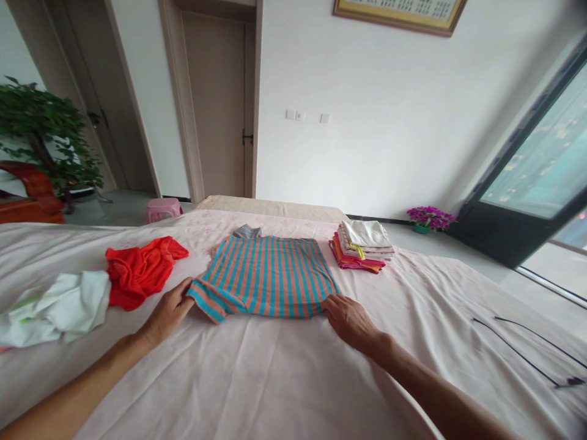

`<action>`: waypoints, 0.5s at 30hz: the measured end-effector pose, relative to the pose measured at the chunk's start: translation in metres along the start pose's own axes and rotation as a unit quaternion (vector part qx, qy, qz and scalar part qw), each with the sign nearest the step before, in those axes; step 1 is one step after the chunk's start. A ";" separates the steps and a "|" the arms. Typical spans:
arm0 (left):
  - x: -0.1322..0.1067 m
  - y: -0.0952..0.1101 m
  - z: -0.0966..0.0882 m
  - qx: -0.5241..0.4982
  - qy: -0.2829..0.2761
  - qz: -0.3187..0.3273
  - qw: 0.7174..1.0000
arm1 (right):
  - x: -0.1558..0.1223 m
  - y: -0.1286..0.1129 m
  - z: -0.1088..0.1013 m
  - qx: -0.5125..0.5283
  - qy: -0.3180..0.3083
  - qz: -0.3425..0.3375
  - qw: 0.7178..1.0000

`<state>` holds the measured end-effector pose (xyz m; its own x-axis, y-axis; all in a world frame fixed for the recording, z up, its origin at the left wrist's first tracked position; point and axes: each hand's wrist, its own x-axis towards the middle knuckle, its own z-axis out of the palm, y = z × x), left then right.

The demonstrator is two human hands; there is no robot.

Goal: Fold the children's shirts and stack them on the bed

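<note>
A striped shirt (279,272) in teal and orange-brown lies spread sideways on the pale pink sheet (275,379), its neck end to the left. My left hand (173,305) is closed on the near sleeve, its fingertips partly hidden by the cloth. At the shirt's near right corner, the hem is gripped by my right hand (348,318), fingers bent over the edge. Left of the shirt lies a crumpled red garment (142,269), with a crumpled white garment (68,305) beside it. A stack of folded clothes (364,244), white over pink and red, sits to the right.
Thin black cords (518,354) lie on the sheet at the right. Beyond the bed stand a pink stool (164,209), a leafy plant (41,134) and purple flowers (431,216) in a green pot. A closed door (215,104) is set in the back wall.
</note>
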<state>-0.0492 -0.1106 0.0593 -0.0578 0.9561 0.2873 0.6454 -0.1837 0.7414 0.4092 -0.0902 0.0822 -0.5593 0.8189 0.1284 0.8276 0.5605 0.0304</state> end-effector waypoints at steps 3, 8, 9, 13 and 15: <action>0.026 0.008 0.008 0.003 0.047 -0.025 0.999 | 0.013 0.009 -0.007 0.073 0.008 0.056 0.996; 0.088 0.001 0.027 0.100 0.046 -0.109 0.988 | 0.057 0.037 -0.012 0.114 0.042 0.114 0.986; 0.099 -0.002 0.031 0.120 0.038 -0.127 0.984 | 0.068 0.044 -0.010 0.104 0.042 0.123 0.986; 0.124 -0.017 0.037 0.141 0.005 -0.168 0.976 | 0.093 0.061 0.006 0.049 0.017 0.161 0.986; 0.119 -0.025 0.033 0.137 -0.004 -0.167 0.976 | 0.090 0.062 0.011 0.018 0.042 0.147 0.988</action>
<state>-0.0473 0.0154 0.0554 -0.2952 0.9540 0.0514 0.7709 0.2061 0.6026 0.4099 0.0193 0.0846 -0.2872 0.9350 0.2079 0.9509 0.3045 -0.0558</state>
